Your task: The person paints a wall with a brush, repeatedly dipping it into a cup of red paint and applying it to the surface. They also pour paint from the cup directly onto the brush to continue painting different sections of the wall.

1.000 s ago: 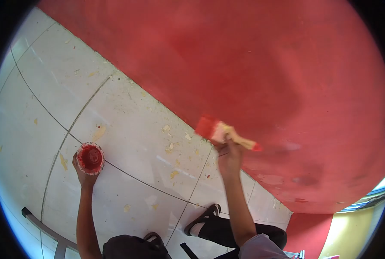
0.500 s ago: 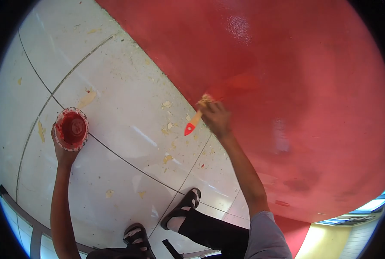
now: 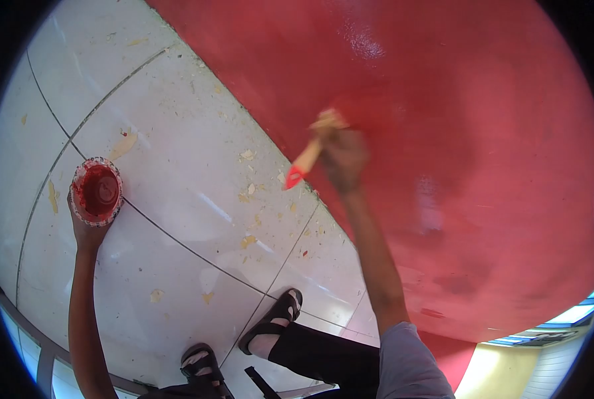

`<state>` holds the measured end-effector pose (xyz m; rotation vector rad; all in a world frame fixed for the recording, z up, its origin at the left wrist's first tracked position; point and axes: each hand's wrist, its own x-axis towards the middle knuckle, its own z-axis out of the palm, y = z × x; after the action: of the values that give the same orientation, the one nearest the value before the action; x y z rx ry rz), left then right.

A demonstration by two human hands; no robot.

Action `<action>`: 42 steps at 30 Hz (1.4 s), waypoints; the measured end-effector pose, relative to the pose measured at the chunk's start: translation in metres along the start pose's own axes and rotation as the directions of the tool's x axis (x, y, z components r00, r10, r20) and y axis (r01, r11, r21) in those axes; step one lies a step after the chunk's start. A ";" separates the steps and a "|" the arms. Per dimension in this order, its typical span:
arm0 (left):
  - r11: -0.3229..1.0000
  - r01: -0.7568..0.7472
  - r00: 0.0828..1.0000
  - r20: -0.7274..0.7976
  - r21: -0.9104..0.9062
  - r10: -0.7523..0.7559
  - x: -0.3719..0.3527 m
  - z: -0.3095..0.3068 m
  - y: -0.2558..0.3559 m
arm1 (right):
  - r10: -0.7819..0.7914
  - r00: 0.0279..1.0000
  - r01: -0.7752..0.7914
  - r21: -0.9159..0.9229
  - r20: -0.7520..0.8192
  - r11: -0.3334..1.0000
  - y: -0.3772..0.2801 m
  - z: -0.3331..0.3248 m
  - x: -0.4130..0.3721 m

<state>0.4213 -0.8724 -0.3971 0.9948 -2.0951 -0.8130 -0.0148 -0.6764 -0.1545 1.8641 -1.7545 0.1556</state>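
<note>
My right hand (image 3: 345,156) grips a paintbrush (image 3: 305,159) with a wooden handle and a red tip, its head against or close to the red wall (image 3: 443,120). Motion blurs the hand and the bristles, so contact cannot be made out. Off to the left, my left hand (image 3: 87,233) holds a paint cup (image 3: 97,191) from below and the side. Red paint coats the inside of the cup, and its pale rim is smeared and speckled. Most of the left fingers are hidden behind the cup.
Paint flakes (image 3: 247,243) are scattered over the tiled floor (image 3: 177,166), thickest along the wall's base. My sandalled feet (image 3: 277,322) stand at the bottom. A dark metal frame (image 3: 47,366) lies at lower left, and a yellow wall (image 3: 506,369) at lower right.
The right hand and brush have moved up along the wall. The left hand with the cup appears slightly further left and higher, as the whole view has shifted a little.
</note>
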 end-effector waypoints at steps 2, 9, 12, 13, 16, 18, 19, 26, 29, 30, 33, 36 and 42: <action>0.999 0.007 1.000 -0.009 -0.035 -0.007 -0.001 0.001 0.001 | -0.018 0.980 -0.018 0.180 0.196 0.984 -0.037 0.035 -0.014; 0.996 0.050 0.998 -0.022 -0.078 -0.052 -0.005 0.006 -0.002 | 0.221 0.914 -0.238 -0.008 -0.340 0.971 0.021 -0.088 0.055; 0.986 0.105 0.993 -0.032 -0.126 -0.110 -0.003 0.005 0.005 | 0.294 0.884 -0.225 0.218 -0.365 0.949 0.030 -0.075 0.039; 0.989 0.088 0.995 -0.042 -0.121 -0.094 -0.005 0.006 0.003 | 0.145 0.937 -0.116 0.108 -0.319 0.987 0.020 -0.058 0.044; 0.997 0.054 0.998 -0.035 -0.061 -0.056 -0.001 0.003 0.002 | 0.041 0.998 -0.044 0.099 0.039 0.994 -0.014 0.022 0.024; 0.994 0.050 0.997 -0.056 -0.097 -0.056 -0.001 0.003 0.007 | 0.023 0.992 -0.052 0.239 0.122 0.970 -0.031 0.056 0.016; 0.994 0.059 0.997 -0.042 -0.095 -0.063 -0.002 0.002 0.008 | 0.022 0.992 -0.055 0.258 0.127 0.965 -0.038 0.053 0.019; 0.990 0.091 0.995 0.050 -0.107 -0.086 0.002 -0.003 0.012 | 0.214 0.865 -0.150 0.173 -0.453 0.973 0.018 -0.083 0.087; 0.987 0.083 0.996 0.034 -0.140 -0.079 0.002 -0.002 0.013 | 0.026 0.887 -0.012 0.034 -0.460 0.999 0.013 -0.068 0.080; 0.987 0.071 0.997 0.018 -0.147 -0.069 0.002 -0.002 0.013 | -0.022 0.930 0.032 0.021 -0.367 0.999 0.005 -0.035 0.067; 0.993 0.057 0.998 0.006 -0.107 -0.057 0.005 -0.004 0.013 | 0.094 0.994 -0.101 0.131 0.058 0.986 -0.036 0.062 0.012; 0.989 0.091 0.995 0.039 -0.115 -0.087 0.003 -0.006 0.015 | 0.107 0.978 -0.161 0.318 0.182 0.934 -0.054 0.073 0.000; 0.994 0.069 0.997 0.048 -0.087 -0.065 0.001 -0.005 0.009 | 0.145 0.837 -0.199 -0.046 -0.528 0.979 0.018 -0.095 0.051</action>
<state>0.4205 -0.8699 -0.3869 1.0118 -2.0539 -0.9620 0.0030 -0.6757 -0.0470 1.4107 -1.5032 0.5802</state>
